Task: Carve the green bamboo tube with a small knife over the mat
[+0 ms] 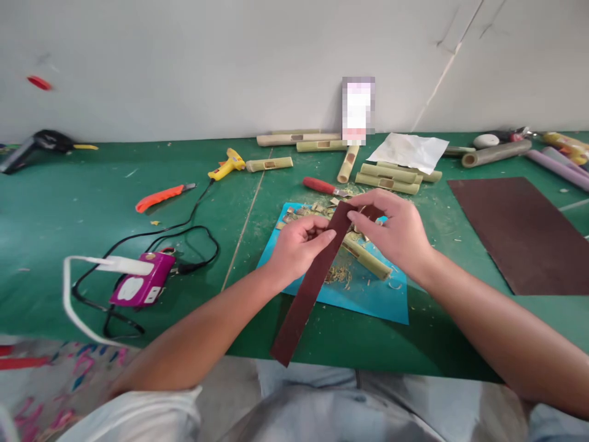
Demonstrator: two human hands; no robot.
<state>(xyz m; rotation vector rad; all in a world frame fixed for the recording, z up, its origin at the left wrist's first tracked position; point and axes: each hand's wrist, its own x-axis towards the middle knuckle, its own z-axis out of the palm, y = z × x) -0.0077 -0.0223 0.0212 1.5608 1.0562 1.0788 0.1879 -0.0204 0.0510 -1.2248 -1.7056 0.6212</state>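
Left hand (301, 245), head view: thumb pressed on the face of a dark brown strip (311, 285), fingers curled at its edge, gap nearly closed. Right hand (391, 224) pinches the strip's upper end between thumb and fingers; the strip seems to curl behind them, though the hand hides too much to be sure. Strip slants above a blue sheet (368, 301), lower end reaching past the sheet's near edge, over the green table (414, 350). On the sheet, a bamboo piece (370, 259) lies loose among shavings (338, 276). Risks, by my judgement: uneven pull between the two pinches could crease or tear the strip; a swing of its free end could scatter shavings; the bamboo, being round, could roll if knocked. Red-handled chisel (319, 185) lies just beyond the right fingers; a careless reach might meet its blade. Orange knife (161, 199), well apart, looks a lesser hazard.
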